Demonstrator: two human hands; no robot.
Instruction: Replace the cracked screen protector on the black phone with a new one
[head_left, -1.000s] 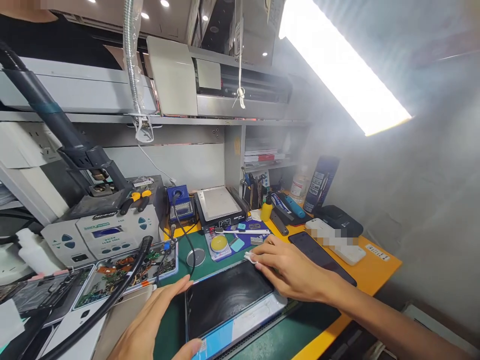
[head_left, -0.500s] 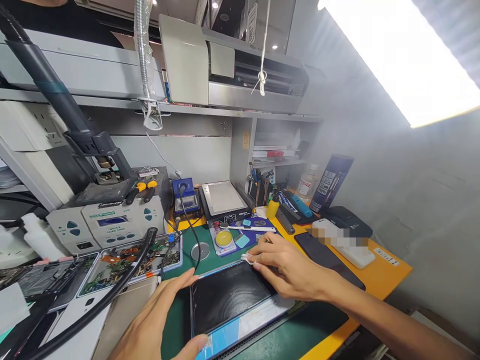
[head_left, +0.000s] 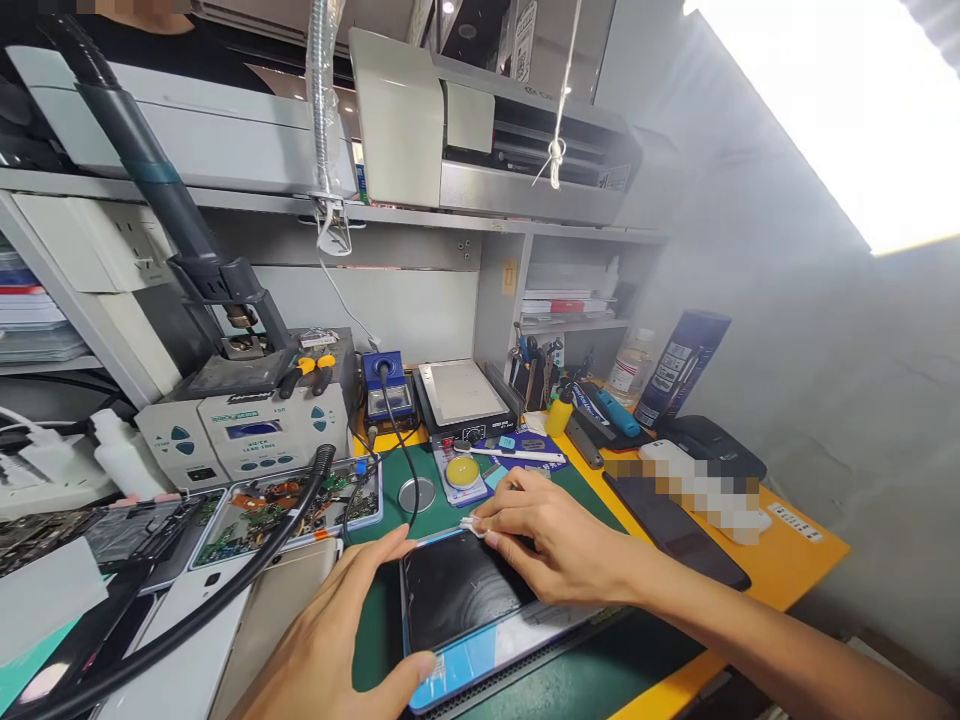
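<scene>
A black glass panel [head_left: 465,585] lies on a blue and white sheet [head_left: 461,668] over a dark perforated base on the green mat [head_left: 577,685]. My left hand [head_left: 337,630] is spread at the left end, its thumb on the near edge and its fingertips at the far left corner. With pinched fingertips, my right hand [head_left: 547,535] holds a small white wipe [head_left: 471,524] against the panel's far edge. My right hand covers the panel's right end. Faint smears show on the glass.
A tray of circuit boards [head_left: 300,510], a black hose [head_left: 255,570] and several phones lie left. Behind are a soldering station [head_left: 386,385], a heating plate [head_left: 465,392], a yellow tin [head_left: 462,472] and a toothbrush [head_left: 517,455]. A dark phone [head_left: 675,530] lies right.
My right hand has moved the wipe leftward along the panel's far edge. My left hand stays at the left end. The camera view has shifted, moving the scene slightly right.
</scene>
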